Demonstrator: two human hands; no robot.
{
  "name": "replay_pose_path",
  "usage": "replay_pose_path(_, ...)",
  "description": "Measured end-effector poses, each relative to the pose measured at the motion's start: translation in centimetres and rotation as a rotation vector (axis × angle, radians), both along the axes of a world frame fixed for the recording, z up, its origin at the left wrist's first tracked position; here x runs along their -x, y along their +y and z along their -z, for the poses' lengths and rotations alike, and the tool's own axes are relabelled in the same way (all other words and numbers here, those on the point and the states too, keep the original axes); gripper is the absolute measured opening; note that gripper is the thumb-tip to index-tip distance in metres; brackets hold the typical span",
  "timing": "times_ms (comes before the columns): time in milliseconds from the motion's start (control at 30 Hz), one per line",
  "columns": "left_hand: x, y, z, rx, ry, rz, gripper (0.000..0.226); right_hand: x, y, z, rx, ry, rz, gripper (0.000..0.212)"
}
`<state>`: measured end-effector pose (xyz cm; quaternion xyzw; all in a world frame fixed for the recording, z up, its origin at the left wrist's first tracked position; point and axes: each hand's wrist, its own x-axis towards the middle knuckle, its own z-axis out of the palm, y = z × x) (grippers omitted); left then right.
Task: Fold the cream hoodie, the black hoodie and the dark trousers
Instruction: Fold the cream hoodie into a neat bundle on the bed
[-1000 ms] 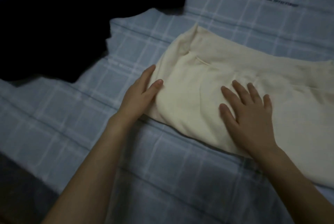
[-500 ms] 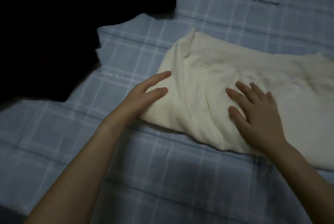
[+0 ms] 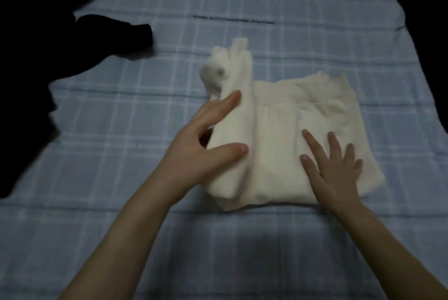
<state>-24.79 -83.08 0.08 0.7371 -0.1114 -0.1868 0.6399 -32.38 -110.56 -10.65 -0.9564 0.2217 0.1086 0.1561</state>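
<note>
Left hand [image 3: 202, 154] carried the risk at that moment. It held a raised flap of the cream hoodie [image 3: 278, 144] on edge above the rest of the garment, and a flap in that state looked likely to slump or twist before it landed. If the grip slackened early, I judged that the far end of the flap (blurred, and bunched at its top) would drop crooked and leave a lump in the fold. If it were drawn too hard to the right, the layers below could slide on the blue checked blanket [image 3: 121, 202] and spoil the near edge. That hand was half closed, thumb on the right face of the flap and fingers round its left face, pinching the cloth between them. Right hand [image 3: 337, 173] lay flat with its fingers spread, pressing on the right part of the hoodie and holding nothing; should it lift too soon, the pile would lose its anchor. The hoodie sat in the middle of the blanket, already a compact block, so I took this for one of its last folds. The black hoodie [image 3: 36, 62] lay unfolded at the far left, well apart, one sleeve reaching toward the middle. Where the dark trousers lay I could not tell.
</note>
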Motion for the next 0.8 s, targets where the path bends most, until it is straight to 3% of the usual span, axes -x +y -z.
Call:
replay_pose_path(133,1.2,-5.8,-0.7,-0.026,-0.037,0.034,0.075,1.3,-3.3,-0.6,0.027,-0.070,-0.130,0.061)
replay_pose_path(267,2.0,-10.5,-2.1,-0.090,-0.087,0.050,0.076,4.1,-9.1,0.0,0.042,-0.156,-0.101,0.062)
replay_pose_path(400,2.6,-15.5,-2.6,-0.141,-0.124,0.055,0.077,5.6,-11.6,1.0,-0.358,-0.241,-0.102,0.054)
replay_pose_path(633,3.9,-23.6,2.7,-0.342,-0.163,0.161,0.081,5.2,-11.1,0.3,-1.010,-0.392,0.231,0.033)
replay_pose_path(800,4.2,-25.0,5.1,-0.431,-0.170,0.178,0.083,4.9,-11.7,0.9,-1.186,-0.324,0.311,0.036)
